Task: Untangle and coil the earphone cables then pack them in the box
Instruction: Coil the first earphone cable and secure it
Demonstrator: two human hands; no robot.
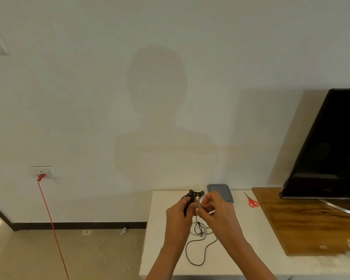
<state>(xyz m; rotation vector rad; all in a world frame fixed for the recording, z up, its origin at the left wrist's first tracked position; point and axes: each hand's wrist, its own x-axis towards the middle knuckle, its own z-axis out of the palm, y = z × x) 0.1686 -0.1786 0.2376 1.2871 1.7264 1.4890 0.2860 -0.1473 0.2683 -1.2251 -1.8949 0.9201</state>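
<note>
Black earphone cables point(196, 194): one bundle held in left hand point(180, 212), right hand point(217, 209) pinching one strand, near one box point(218, 187).

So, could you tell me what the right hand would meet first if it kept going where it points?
Probably the black earphone bundle gripped in the left hand: the right hand, pinching a cable strand, points at it. The grey box lies beyond; depth is unclear.
</note>
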